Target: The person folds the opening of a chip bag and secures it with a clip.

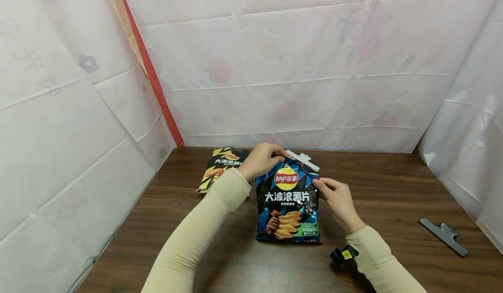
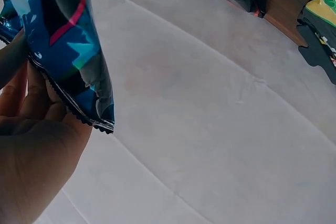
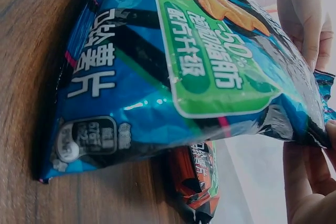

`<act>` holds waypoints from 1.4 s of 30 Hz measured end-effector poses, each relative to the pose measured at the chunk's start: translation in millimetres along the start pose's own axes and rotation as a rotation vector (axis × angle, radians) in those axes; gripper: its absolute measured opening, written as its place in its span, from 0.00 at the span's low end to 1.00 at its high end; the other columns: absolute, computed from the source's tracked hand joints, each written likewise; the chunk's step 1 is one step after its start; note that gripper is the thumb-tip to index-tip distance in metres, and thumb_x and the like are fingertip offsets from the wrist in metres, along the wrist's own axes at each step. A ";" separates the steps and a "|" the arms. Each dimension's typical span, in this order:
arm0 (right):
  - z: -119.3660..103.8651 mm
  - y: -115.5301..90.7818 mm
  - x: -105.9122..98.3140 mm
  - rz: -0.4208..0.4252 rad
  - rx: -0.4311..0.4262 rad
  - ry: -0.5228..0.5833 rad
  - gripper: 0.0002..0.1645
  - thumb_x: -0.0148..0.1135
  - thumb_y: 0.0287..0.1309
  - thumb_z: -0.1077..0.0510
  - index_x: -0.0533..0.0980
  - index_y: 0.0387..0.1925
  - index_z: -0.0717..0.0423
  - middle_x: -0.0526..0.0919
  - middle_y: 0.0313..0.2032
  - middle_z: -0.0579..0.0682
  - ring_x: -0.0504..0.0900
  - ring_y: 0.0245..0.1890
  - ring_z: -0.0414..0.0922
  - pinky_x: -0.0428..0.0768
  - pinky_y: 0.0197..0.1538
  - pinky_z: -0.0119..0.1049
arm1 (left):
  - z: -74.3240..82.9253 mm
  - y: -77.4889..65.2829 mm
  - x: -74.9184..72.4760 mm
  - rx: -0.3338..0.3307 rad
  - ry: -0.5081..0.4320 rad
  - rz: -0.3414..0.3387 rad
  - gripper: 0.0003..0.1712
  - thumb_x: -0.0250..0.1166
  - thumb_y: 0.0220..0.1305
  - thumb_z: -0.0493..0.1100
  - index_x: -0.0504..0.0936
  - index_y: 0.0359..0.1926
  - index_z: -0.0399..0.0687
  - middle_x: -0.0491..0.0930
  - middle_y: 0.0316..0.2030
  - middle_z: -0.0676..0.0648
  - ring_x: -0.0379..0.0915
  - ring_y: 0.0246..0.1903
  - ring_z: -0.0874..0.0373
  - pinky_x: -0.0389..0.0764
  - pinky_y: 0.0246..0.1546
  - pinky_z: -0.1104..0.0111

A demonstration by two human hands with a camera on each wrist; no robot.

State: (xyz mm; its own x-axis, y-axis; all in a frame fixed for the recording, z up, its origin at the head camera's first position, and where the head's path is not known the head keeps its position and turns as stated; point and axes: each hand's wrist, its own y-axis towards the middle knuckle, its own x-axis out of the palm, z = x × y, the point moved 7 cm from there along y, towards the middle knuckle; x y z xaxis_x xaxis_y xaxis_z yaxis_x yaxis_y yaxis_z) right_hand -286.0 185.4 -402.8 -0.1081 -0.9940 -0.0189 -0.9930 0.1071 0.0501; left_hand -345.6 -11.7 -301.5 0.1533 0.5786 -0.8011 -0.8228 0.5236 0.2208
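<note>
A blue and black bag of Lay's potato chips (image 1: 288, 197) stands upright on the table, front toward me. A white clip (image 1: 304, 160) slants across its top right corner. My left hand (image 1: 261, 163) grips the bag's top left part. My right hand (image 1: 337, 201) pinches its right edge near the top. In the left wrist view, the fingers of my left hand (image 2: 42, 145) hold a crimped edge of the blue bag (image 2: 63, 40). The right wrist view shows the blue bag (image 3: 142, 77) close up, with my right hand (image 3: 310, 187) at its edge.
A yellow and black chip bag (image 1: 222, 166) lies behind my left forearm. A grey clip (image 1: 444, 236) lies at the table's right. An orange-red and black bag (image 3: 197, 177) shows beyond the blue one. White sheeting (image 1: 294, 66) walls the back and sides.
</note>
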 end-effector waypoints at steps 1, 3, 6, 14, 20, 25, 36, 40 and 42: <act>-0.2 0.2 -0.1 0.000 -0.005 -0.008 0.16 0.64 0.64 0.54 0.83 0.43 0.65 0.84 0.29 0.34 0.82 0.32 0.32 0.83 0.40 0.29 | -0.3 -0.1 -0.2 0.000 -0.001 0.002 0.09 0.62 0.68 0.39 0.87 0.45 0.49 0.87 0.43 0.49 0.82 0.41 0.58 0.82 0.44 0.67; -0.8 0.4 0.0 -0.002 -0.015 -0.021 0.18 0.63 0.65 0.54 0.82 0.45 0.67 0.83 0.29 0.33 0.82 0.32 0.32 0.83 0.40 0.28 | -0.6 -0.4 -1.0 0.002 -0.007 0.006 0.09 0.62 0.68 0.39 0.87 0.45 0.49 0.87 0.43 0.49 0.82 0.41 0.58 0.82 0.44 0.67; -1.6 0.6 0.5 -0.005 -0.028 -0.028 0.20 0.63 0.65 0.54 0.81 0.46 0.69 0.84 0.29 0.32 0.82 0.32 0.32 0.83 0.40 0.28 | -0.7 -0.8 -2.4 0.004 -0.018 0.010 0.09 0.62 0.68 0.39 0.87 0.44 0.48 0.87 0.43 0.49 0.82 0.40 0.58 0.82 0.44 0.67; -3.1 -0.6 -0.1 0.012 -0.056 -0.042 0.21 0.63 0.64 0.56 0.80 0.46 0.73 0.84 0.29 0.32 0.82 0.32 0.31 0.83 0.39 0.28 | 0.8 -1.4 -3.9 0.015 -0.027 0.009 0.08 0.62 0.68 0.38 0.87 0.43 0.48 0.87 0.42 0.49 0.82 0.39 0.60 0.82 0.42 0.69; -6.5 -2.7 -0.4 0.037 -0.124 -0.092 0.19 0.64 0.64 0.57 0.81 0.44 0.74 0.83 0.27 0.31 0.82 0.29 0.30 0.83 0.37 0.26 | 1.1 -1.8 -3.0 0.031 -0.018 0.009 0.08 0.61 0.69 0.37 0.87 0.43 0.46 0.87 0.41 0.48 0.82 0.38 0.60 0.81 0.40 0.70; -10.6 -4.1 -1.5 0.056 -0.193 -0.120 0.17 0.64 0.63 0.59 0.82 0.42 0.74 0.83 0.27 0.31 0.81 0.29 0.30 0.83 0.36 0.26 | 2.7 -2.5 -3.2 0.067 -0.010 0.022 0.09 0.61 0.69 0.36 0.87 0.43 0.44 0.87 0.41 0.48 0.83 0.39 0.59 0.82 0.42 0.70; -7.6 -3.3 -2.9 0.031 -0.136 -0.130 0.19 0.65 0.63 0.56 0.82 0.45 0.71 0.83 0.29 0.33 0.81 0.31 0.31 0.82 0.37 0.27 | 2.3 -3.4 -4.7 0.126 -0.078 0.040 0.08 0.63 0.67 0.37 0.88 0.40 0.49 0.87 0.41 0.48 0.83 0.39 0.60 0.82 0.43 0.71; -2.2 -2.4 -2.1 -0.009 -0.073 -0.116 0.24 0.65 0.63 0.53 0.80 0.50 0.71 0.84 0.32 0.31 0.82 0.34 0.30 0.82 0.41 0.27 | 2.8 -3.2 -5.6 0.128 -0.089 0.041 0.08 0.62 0.67 0.36 0.88 0.40 0.49 0.88 0.41 0.48 0.83 0.40 0.60 0.82 0.44 0.71; 0.2 -2.1 -1.0 -0.032 -0.055 -0.109 0.25 0.64 0.64 0.53 0.79 0.52 0.72 0.84 0.33 0.30 0.83 0.36 0.30 0.83 0.42 0.27 | 2.2 -3.1 -6.0 0.123 -0.093 0.042 0.09 0.62 0.67 0.36 0.88 0.40 0.49 0.88 0.41 0.49 0.83 0.40 0.60 0.82 0.44 0.71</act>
State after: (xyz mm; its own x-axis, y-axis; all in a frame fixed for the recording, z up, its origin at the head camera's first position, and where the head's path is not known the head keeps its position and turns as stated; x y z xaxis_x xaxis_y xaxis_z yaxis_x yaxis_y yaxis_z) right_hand -283.8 186.2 -403.1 -0.0841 -0.9880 -0.1294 -0.9922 0.0711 0.1020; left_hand -342.8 -15.5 -296.2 0.1752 0.6538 -0.7361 -0.7571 0.5674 0.3238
